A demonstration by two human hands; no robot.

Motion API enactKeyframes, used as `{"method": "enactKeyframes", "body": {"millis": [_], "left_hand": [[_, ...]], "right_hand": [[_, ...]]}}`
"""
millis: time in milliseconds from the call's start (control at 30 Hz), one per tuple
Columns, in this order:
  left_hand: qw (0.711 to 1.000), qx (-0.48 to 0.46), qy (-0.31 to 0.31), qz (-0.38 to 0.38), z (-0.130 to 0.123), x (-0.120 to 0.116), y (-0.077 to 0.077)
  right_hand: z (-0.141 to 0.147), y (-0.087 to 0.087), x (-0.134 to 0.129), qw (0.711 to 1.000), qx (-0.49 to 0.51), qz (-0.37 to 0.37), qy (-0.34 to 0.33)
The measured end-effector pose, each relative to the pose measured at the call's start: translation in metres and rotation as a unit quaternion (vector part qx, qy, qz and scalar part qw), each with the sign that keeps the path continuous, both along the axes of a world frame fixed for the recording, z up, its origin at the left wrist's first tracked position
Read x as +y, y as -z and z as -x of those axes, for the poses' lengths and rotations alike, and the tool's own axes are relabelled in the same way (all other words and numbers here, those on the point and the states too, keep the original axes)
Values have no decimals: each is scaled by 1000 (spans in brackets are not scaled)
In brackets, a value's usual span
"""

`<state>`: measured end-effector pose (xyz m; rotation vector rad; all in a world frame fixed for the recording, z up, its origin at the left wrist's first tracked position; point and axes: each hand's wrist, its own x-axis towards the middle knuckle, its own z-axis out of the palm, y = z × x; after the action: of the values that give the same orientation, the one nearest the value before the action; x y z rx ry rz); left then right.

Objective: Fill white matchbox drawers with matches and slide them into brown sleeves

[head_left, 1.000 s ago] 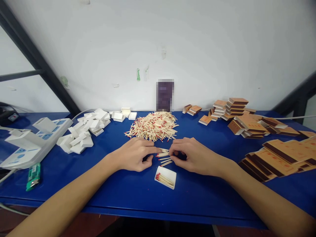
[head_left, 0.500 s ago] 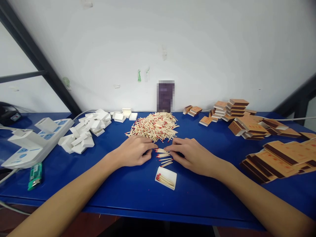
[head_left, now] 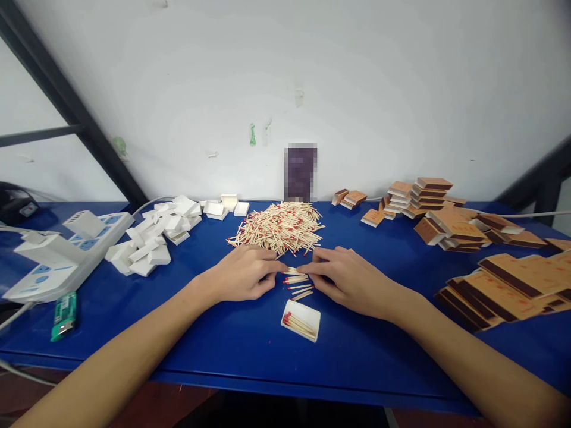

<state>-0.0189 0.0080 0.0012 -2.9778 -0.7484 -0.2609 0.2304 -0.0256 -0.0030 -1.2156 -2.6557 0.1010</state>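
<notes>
A short row of red-tipped matches (head_left: 298,279) lies on the blue table between my hands. My left hand (head_left: 245,273) rests at the row's left side, its index fingertip against the red heads of the farthest matches and its thumb a little apart below. From the right, the index fingertip of my right hand (head_left: 343,276) touches the plain ends of those same matches, with the thumb spread away. Neither hand is wrapped around anything. Closer to me, a white matchbox tray (head_left: 311,315) holds several matches along its left side. A large heap of matches (head_left: 281,226) lies just beyond my hands.
White empty trays (head_left: 173,223) are piled at the left, beside a power strip (head_left: 100,238) and a green packet (head_left: 65,315). Orange-brown matchbox sleeves (head_left: 513,279) are stacked at the right. A wall (head_left: 205,101) stands behind the blue table (head_left: 214,351).
My index fingertips have come closer together from both sides, against the ends of the farthest matches in the row. The view has shifted slightly. The tray and heap stay put.
</notes>
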Motion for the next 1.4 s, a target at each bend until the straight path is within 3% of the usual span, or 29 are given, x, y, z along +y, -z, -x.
{"method": "enactKeyframes", "body": {"millis": [1133,1400], "left_hand": [[1000,11,2,-11,-2,-1,-3],[999,-13,29,-15,-2,-4,-2]], "right_hand": [[3,-2,-2,1000,3,9,-17],[3,-4,-3,999,8,14,-29]]}}
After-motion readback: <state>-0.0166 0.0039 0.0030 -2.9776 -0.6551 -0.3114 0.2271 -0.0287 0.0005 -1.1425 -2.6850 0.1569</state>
